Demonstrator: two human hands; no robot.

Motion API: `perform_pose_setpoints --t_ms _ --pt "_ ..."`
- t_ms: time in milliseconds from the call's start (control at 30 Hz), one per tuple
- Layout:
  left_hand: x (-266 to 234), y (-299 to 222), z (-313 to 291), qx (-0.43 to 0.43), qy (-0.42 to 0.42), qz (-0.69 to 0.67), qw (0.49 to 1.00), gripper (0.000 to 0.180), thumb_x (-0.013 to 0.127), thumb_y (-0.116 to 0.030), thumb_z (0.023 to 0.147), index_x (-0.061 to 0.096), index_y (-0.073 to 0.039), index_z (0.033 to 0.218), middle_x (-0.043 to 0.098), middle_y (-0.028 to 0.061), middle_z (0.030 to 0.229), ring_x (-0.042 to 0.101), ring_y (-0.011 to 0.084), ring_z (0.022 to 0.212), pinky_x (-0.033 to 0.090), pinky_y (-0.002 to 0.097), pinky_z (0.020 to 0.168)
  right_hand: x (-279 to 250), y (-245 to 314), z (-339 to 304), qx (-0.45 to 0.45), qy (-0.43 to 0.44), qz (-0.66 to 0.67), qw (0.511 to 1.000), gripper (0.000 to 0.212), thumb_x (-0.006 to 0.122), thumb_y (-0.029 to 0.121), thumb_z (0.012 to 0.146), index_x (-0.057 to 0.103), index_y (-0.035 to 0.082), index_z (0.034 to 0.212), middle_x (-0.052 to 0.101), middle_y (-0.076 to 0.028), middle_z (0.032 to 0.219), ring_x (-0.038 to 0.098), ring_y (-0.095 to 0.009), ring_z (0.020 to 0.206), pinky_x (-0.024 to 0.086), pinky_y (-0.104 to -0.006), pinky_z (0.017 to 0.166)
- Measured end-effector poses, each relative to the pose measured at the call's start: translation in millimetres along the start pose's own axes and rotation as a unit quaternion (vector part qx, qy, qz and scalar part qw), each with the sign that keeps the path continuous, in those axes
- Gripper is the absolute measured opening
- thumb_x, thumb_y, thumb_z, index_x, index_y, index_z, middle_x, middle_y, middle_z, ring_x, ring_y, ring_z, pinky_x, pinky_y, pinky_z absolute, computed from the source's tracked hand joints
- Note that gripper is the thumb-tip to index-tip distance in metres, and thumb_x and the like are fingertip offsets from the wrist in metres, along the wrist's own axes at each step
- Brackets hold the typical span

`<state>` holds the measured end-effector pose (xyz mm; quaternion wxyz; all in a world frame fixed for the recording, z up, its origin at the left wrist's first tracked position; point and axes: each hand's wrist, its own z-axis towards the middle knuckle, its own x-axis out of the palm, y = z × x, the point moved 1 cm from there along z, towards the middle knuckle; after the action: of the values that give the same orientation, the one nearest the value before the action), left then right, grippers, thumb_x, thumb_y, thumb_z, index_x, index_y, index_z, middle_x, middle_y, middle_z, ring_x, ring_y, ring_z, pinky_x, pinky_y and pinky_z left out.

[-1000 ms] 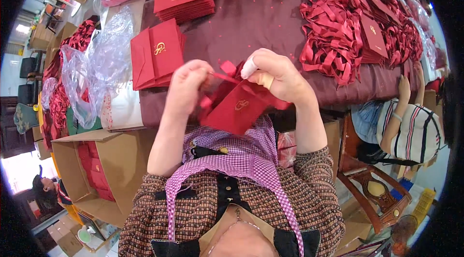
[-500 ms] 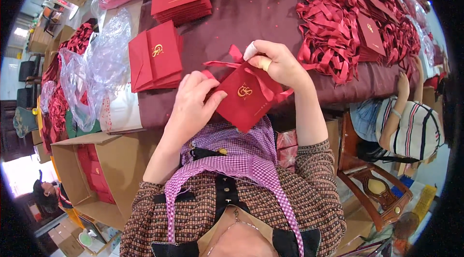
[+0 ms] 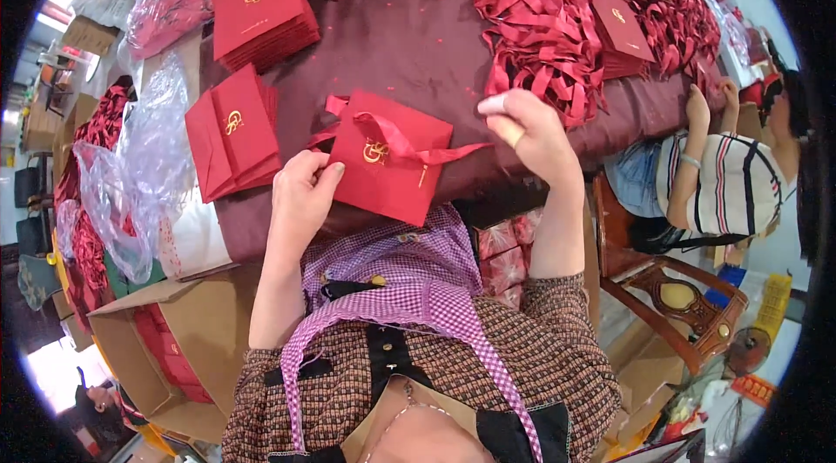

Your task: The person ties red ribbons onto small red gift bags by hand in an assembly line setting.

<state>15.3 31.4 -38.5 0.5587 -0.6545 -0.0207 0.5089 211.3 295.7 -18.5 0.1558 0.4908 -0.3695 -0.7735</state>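
My left hand [image 3: 305, 189] grips the lower left edge of a red gift envelope [image 3: 396, 180] with a gold emblem. It is tilted above the near edge of the table. A red ribbon [image 3: 405, 145] lies loosely across its front, one tail stretching to the right, more ribbon showing behind its upper left side. My right hand [image 3: 535, 141] is off to the right, apart from that tail, and holds nothing. Its thumb and forefinger are slightly parted, the other fingers curled; they wear white and yellow wraps. Left of the envelope lies a small stack of red envelopes [image 3: 231, 128].
Dark maroon cloth [image 3: 392, 45] covers the table. A taller envelope stack [image 3: 266, 19] stands at the far left, heaped red ribbons [image 3: 549, 45] at the right. An open cardboard box [image 3: 196, 337] sits lower left. Another person [image 3: 718, 175] works at the right, near a wooden chair [image 3: 679, 297].
My right hand has let go of the ribbon and moved right. The envelope, in my left hand, has shifted left and turned, its ribbon now across the front. The whole view has shifted.
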Motion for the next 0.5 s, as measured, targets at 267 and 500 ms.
perform_pose_setpoints --t_ms 267,500 --pt "2 6 6 -0.086 0.047 -0.113 0.989 0.017 0.068 -0.012 0.085 0.066 0.004 0.089 0.055 0.0046 0.061 0.049 0.0071 0.06 0.042 0.0262 0.056 23 -7 -25 -0.052 -0.037 -0.073 0.995 0.017 0.071 0.008 0.075 0.062 0.004 0.088 0.062 -0.011 0.092 0.058 -0.032 0.094 0.046 -0.0407 0.084" --pt "6 4 6 -0.159 0.061 -0.235 0.957 0.015 0.06 -0.008 0.092 0.065 0.006 0.095 0.056 -0.0058 0.074 0.048 0.003 0.07 0.041 0.0218 0.061 8 26 -27 0.131 -0.096 0.362 0.918 0.024 0.055 0.005 0.093 0.059 0.003 0.117 0.064 -0.003 0.074 0.055 -0.007 0.062 0.042 -0.0208 0.057"
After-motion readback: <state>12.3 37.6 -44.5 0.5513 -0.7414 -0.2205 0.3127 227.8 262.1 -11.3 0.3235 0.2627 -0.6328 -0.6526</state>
